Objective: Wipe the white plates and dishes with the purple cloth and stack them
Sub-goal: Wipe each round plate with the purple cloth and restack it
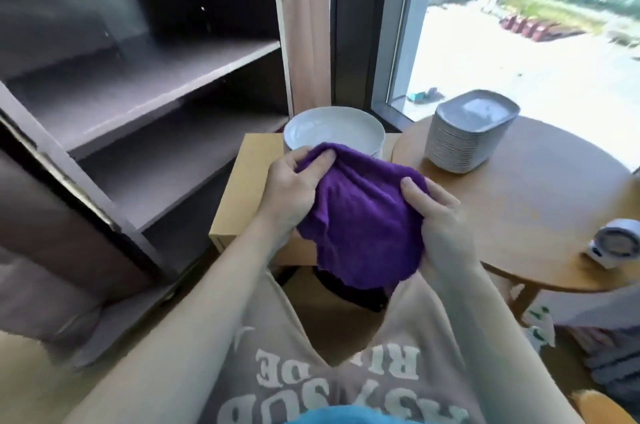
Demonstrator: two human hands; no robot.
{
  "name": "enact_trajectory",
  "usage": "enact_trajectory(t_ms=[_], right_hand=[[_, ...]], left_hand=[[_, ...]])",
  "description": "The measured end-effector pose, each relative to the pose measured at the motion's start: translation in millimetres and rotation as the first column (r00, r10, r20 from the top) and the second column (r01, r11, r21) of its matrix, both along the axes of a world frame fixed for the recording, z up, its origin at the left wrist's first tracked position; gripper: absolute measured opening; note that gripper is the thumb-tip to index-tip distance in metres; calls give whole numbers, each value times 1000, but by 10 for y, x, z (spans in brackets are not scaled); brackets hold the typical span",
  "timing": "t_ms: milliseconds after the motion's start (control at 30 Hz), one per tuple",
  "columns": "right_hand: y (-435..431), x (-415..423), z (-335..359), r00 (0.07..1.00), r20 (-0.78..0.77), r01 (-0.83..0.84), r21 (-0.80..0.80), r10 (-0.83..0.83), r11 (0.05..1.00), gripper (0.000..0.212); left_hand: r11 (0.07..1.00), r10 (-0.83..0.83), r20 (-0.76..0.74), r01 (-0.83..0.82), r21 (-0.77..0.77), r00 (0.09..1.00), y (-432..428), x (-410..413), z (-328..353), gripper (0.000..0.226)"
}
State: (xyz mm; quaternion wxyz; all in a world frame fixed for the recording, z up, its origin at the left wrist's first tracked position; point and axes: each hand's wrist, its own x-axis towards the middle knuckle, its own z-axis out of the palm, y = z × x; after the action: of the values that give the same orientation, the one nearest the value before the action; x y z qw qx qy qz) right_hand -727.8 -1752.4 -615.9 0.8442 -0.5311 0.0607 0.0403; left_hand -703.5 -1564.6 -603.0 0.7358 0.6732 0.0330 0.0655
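We hold purple cloth (356,226) in both hands, up in front of us, over near edge of box (242,195). Left hand (294,191) grips cloth's top left part, thumb on top. Right hand (443,229) grips cloth's right side, thumb on top. We cannot tell if plate hides inside cloth. Round white plates (332,129) stacked at far edge of box. Square dishes (467,136) piled at far left edge of tabletop (540,215). Little white clock (613,243) at right edge.

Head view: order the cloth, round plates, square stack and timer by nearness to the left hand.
1. Cloth, in the left hand's grip.
2. Round plates, just behind it.
3. Square stack, right, on the table.
4. Timer, far right.
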Motion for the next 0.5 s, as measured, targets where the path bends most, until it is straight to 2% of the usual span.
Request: enact_trajectory(t_ms=[100,200,267,367,433,500], right_hand=[[-99,-30,276,1000,17,-23,-85,25,996,16],[-183,-45,430,984,9,-180,53,180,982,38],[-269,-29,428,966,28,-260,146,258,955,60],[-326,25,369,884,113,-466,261,453,845,72],[-290,85,308,775,113,-631,153,621,760,83],[-177,145,227,730,-45,-683,-79,682,726,89]], left_hand=[[999,-49,-34,50,10,998,111,-92,149,15],[992,-115,-36,113,-51,993,236,-65,217,18],[979,-115,-78,100,-178,990,307,-18,214,20],[927,-92,-203,9,-376,975,348,40,167,27],[879,-91,-251,-41,-475,964,365,106,128,30],[843,-77,-282,-88,-530,956,388,214,140,27]])
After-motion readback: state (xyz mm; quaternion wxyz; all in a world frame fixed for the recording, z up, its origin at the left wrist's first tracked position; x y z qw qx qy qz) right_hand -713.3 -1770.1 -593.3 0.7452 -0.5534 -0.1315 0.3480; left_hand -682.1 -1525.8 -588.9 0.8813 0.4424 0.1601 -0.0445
